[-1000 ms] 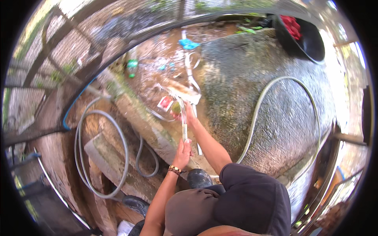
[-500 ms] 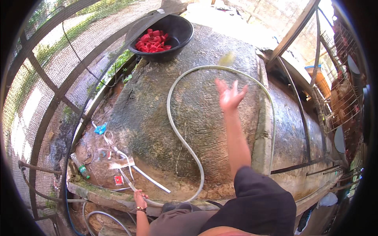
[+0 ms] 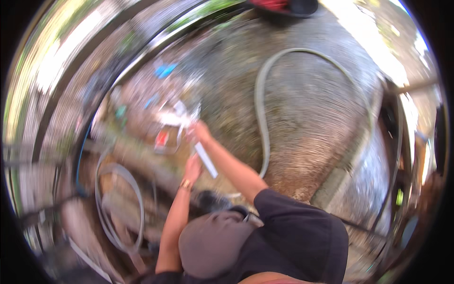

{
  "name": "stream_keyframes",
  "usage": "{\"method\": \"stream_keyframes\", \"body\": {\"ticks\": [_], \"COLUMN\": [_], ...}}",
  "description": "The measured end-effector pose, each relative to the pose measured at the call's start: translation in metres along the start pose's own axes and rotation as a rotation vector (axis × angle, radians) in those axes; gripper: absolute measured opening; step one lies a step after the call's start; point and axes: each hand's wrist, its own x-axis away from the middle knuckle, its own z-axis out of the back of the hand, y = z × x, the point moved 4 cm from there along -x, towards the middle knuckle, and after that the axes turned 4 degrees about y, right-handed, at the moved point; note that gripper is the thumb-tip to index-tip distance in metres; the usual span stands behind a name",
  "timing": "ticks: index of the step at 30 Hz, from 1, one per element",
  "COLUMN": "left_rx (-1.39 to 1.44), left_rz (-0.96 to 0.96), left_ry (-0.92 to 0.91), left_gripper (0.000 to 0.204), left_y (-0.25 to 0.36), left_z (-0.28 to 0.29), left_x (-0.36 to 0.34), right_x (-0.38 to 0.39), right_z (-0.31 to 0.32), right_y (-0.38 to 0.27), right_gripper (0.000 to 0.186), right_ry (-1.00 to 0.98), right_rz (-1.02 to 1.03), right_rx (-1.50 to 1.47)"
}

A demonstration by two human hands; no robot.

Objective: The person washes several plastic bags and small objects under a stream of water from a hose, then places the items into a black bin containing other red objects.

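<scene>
Motion blur smears the whole picture. My left hand (image 3: 192,168), with a bracelet at the wrist, looks closed around the pale hose (image 3: 260,90); the gripped part barely shows. The hose loops over the wet concrete slab (image 3: 227,94). Just beyond, my right hand (image 3: 198,133) reaches across to the upper end of a white pipe (image 3: 206,161). Its fingers are too blurred to show whether they grip the pipe or only hover over it. Bright white pieces (image 3: 178,117) and a red packet (image 3: 161,138) lie beside it.
A black basin (image 3: 302,10) with red pieces in it is cut off at the top edge. Blue plastic (image 3: 165,70) and a green-marked bottle (image 3: 121,112) lie at left. More hose (image 3: 140,208) coils at lower left. A raised concrete edge (image 3: 338,182) borders the slab's right side.
My right hand, spread over the slab before, has swung left and down beside my left hand. The view has turned left. A yellowish blur beyond that hand no longer shows.
</scene>
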Motion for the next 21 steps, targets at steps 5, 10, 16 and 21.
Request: {"method": "stream_keyframes", "body": {"ticks": [5,10,16,21], "left_rx": [-0.221,-0.181,-0.383,-0.093], "left_rz": [0.013,-0.045,-0.063,0.164], "left_ry": [0.218,0.259,0.192,0.267], "left_gripper": [0.032,0.042,0.050,0.028], "left_y": [-0.003,0.004,-0.038,-0.039], "left_z": [0.022,-0.013,0.001,0.035], "left_x": [0.001,0.007,-0.027,0.000], "right_x": [0.001,0.024,0.035,-0.029], "right_z": [-0.058,-0.011,-0.019,0.010], "right_y": [0.033,0.044,0.033,0.032], "right_gripper": [0.037,0.044,0.048,0.036], "right_ry": [0.181,0.294,0.357,0.396], "right_rz": [-0.343,-0.396,-0.408,-0.041], "right_rx": [0.150,0.311,0.302,0.916]}}
